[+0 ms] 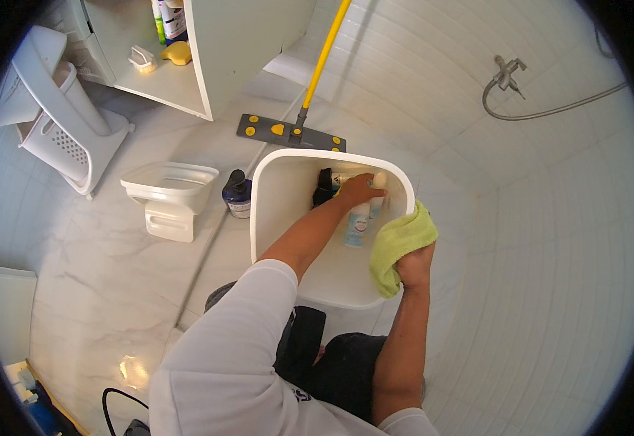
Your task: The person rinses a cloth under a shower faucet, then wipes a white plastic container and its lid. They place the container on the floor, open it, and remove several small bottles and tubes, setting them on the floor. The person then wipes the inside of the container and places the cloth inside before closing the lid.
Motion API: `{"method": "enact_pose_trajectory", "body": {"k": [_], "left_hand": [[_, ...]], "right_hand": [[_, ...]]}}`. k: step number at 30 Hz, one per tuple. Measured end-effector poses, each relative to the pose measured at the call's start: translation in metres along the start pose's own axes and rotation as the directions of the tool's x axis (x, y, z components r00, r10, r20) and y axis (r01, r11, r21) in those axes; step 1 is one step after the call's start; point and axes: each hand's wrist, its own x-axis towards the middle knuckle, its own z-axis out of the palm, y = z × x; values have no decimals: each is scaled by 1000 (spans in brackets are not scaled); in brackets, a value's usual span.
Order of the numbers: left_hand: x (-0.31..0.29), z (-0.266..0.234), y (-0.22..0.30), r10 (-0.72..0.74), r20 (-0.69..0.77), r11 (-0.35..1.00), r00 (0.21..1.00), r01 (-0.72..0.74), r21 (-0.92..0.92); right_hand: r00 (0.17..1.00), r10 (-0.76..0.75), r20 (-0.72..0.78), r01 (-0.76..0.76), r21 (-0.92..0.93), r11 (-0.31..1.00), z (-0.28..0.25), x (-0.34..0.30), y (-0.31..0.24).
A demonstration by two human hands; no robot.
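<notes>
My left hand [359,192] reaches down inside a white plastic bin [262,171], its fingers closed round the upper part of a pale bottle [376,207]. Beside that bottle, a white and light-blue bottle [357,227] stands in the bin. A black item [324,189] is against the bin's far wall, partly hidden by my hand. At the bin's right rim my right hand [415,267] grips a lime-green cloth [408,236], which drapes over the edge.
A dark blue bottle [237,196] and a white plastic lid-like part [170,195] lie left of the bin. Behind it rests a flat mop [288,132] with a yellow pole. An open cabinet [193,58], a white laundry rack [66,123] and a wall tap [507,73] stand farther off.
</notes>
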Motion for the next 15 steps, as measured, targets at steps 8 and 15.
{"method": "enact_pose_trajectory", "body": {"k": [8,15], "left_hand": [[-30,-45,52,98,66,925,993,-115,363],[-110,-148,112,405,-34,873,914,-375,313]], "right_hand": [[996,55,-77,-56,-19,998,-8,1,-2],[977,53,-205,-46,39,998,-18,6,16]]}}
